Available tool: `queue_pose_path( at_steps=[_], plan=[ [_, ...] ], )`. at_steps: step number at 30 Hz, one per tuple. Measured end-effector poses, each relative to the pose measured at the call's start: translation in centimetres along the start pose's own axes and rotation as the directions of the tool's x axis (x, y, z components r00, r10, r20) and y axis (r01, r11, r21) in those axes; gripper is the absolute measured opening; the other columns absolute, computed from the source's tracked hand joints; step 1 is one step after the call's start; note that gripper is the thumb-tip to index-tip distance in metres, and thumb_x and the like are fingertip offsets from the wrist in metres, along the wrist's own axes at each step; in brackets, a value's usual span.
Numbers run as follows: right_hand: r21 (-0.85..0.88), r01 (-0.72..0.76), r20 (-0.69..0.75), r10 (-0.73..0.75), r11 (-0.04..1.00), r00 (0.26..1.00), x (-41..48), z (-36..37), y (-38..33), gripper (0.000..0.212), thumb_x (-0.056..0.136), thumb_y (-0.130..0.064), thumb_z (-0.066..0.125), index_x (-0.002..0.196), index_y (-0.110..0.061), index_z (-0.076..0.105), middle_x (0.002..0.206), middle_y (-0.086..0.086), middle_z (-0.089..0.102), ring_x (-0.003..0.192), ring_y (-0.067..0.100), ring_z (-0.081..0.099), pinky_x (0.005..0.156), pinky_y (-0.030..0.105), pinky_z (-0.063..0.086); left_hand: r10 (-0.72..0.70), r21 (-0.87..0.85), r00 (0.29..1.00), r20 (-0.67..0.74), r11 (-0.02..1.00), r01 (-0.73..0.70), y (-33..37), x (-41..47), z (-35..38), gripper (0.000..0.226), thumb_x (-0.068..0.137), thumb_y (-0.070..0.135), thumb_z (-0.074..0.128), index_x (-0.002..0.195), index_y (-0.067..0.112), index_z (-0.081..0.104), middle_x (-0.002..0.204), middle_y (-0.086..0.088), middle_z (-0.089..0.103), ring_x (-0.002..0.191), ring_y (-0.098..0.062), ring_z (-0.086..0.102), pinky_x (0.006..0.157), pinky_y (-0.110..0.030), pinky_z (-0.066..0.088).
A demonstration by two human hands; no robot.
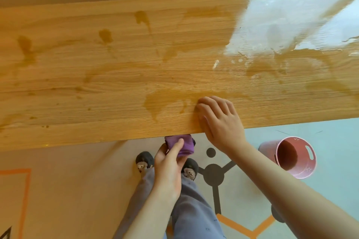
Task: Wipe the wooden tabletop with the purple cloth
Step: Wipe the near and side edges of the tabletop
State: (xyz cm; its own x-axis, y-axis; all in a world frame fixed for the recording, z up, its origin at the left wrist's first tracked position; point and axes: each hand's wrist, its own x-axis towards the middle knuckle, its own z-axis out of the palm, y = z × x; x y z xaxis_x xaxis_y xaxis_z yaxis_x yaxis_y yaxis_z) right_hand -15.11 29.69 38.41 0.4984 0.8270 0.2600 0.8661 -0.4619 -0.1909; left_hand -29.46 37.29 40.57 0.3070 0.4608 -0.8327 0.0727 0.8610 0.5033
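Cloth: bunched purple cloth [181, 146] at lower centre of the frame, just below the near edge of the long wooden tabletop [97, 73] and not on its surface.
Left hand: the left hand [169, 167] grips the cloth, fingers curled beneath it and thumb laid across its top. The forearm rises from the bottom centre of the frame.
Right hand: the right hand [219, 120] rests palm down on the tabletop's near edge, right of centre. Its fingers are relaxed and slightly bent and hold nothing. The wrist overhangs the edge, and the forearm runs in from the lower right.
Surface: darker damp patches [165, 103] and streaks lie across the wood, one just beside the right hand. A bright sheen [281, 21] covers the upper right.
Step in hand: probably bringing the cloth up onto the wood for a pass.
Doing it well: lift the cloth clear of the edge and spread it flatter, so that more fabric meets the wood. Press evenly and run long overlapping strokes along the grain, starting at the nearest patch. The right hand looks well placed as a brace but should move out of the stroke's path.
Floor: pink metal bucket with cut-out handles [291, 158] at lower right, well apart from the cloth.
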Motion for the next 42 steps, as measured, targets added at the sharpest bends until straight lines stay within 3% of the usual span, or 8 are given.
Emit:
queue_pose_path(
  at_steps=[5,9,14,17,24,33,37,42],
  plan=[
    [-0.042,0.025,0.020,-0.024,0.999,1.000,-0.2,0.3,-0.3,0.032,0.096,-0.025,0.042,0.115,-0.008,0.061,0.123,0.008,0.061,0.114,0.026,0.046,0.098,0.040,0.036,-0.022,0.013,1.000,0.022,1.000,0.022,0.0,-0.2,0.2,0.017,0.086,0.005,0.065,0.102,0.010,0.066,0.091,-0.006,0.074,0.085,-0.016,0.072,0.080,-0.032,0.056],
    [-0.039,0.013,0.035,-0.012,0.999,0.999,-0.1,0.3,-0.2,0.033,0.095,-0.026,0.043,0.117,-0.008,0.060,0.124,0.008,0.060,0.115,0.027,0.046,0.100,0.041,0.033,0.021,-0.041,0.996,-0.088,0.999,-0.025,3.4,0.6,-3.5,0.013,0.087,0.004,0.061,0.100,0.007,0.064,0.096,-0.010,0.070,0.085,-0.015,0.069,0.066,-0.022,0.057],
    [-0.031,0.017,0.012,-0.017,0.999,1.000,0.1,0.4,-0.4,0.032,0.095,-0.024,0.042,0.116,-0.007,0.059,0.121,0.010,0.061,0.115,0.028,0.045,0.100,0.041,0.031,0.087,-0.121,0.972,-0.219,0.986,-0.116,6.4,1.2,-6.8,0.008,0.090,0.006,0.059,0.096,0.011,0.062,0.096,-0.006,0.068,0.086,-0.012,0.067,0.069,-0.020,0.057],
    [-0.033,0.017,0.011,-0.017,0.999,1.000,0.1,0.3,-0.4,0.032,0.094,-0.023,0.042,0.115,-0.007,0.060,0.121,0.011,0.061,0.115,0.028,0.045,0.100,0.041,0.031,0.062,-0.151,0.979,-0.196,0.984,-0.092,5.2,0.9,-5.5,0.009,0.089,0.005,0.059,0.098,0.008,0.061,0.099,-0.010,0.066,0.093,-0.017,0.066,0.077,-0.026,0.054],
    [-0.012,0.013,0.029,-0.013,1.000,1.000,0.1,0.2,-0.3,0.031,0.094,-0.022,0.043,0.115,-0.006,0.060,0.120,0.010,0.061,0.117,0.027,0.045,0.100,0.041,0.032,0.035,-0.048,0.995,-0.090,0.998,-0.039,2.5,0.3,-2.2,0.012,0.085,0.004,0.066,0.097,0.004,0.066,0.092,-0.009,0.072,0.083,-0.015,0.071,0.063,-0.020,0.055],
    [0.068,-0.084,-0.037,0.087,0.994,0.995,0.2,0.4,-0.8,0.021,0.087,-0.015,0.055,0.105,-0.009,0.066,0.116,0.006,0.063,0.115,0.025,0.048,0.098,0.039,0.033,0.134,-0.158,0.951,-0.279,0.970,-0.183,8.3,2.1,-9.6,0.009,0.090,0.009,0.059,0.099,0.011,0.059,0.102,-0.006,0.065,0.097,-0.012,0.063,0.081,-0.024,0.054],
    [0.117,-0.147,-0.047,0.153,0.982,0.987,0.4,0.0,-1.3,0.020,0.087,-0.017,0.055,0.102,-0.009,0.066,0.113,0.005,0.064,0.111,0.026,0.050,0.097,0.035,0.032,0.138,-0.199,0.946,-0.293,0.959,-0.202,8.0,2.4,-9.7,0.010,0.090,0.010,0.060,0.100,0.013,0.060,0.103,-0.004,0.066,0.094,-0.009,0.064,0.074,-0.020,0.054],
    [0.189,-0.121,-0.071,0.137,0.975,0.988,3.6,-0.2,-5.3,0.025,0.089,-0.022,0.055,0.108,-0.011,0.066,0.111,0.003,0.065,0.107,0.025,0.055,0.099,0.038,0.034,0.096,-0.168,0.981,-0.166,0.978,-0.124,5.7,1.5,-7.2,0.011,0.087,0.005,0.061,0.098,0.006,0.063,0.096,-0.010,0.069,0.088,-0.014,0.068,0.073,-0.021,0.055]
  ],
)
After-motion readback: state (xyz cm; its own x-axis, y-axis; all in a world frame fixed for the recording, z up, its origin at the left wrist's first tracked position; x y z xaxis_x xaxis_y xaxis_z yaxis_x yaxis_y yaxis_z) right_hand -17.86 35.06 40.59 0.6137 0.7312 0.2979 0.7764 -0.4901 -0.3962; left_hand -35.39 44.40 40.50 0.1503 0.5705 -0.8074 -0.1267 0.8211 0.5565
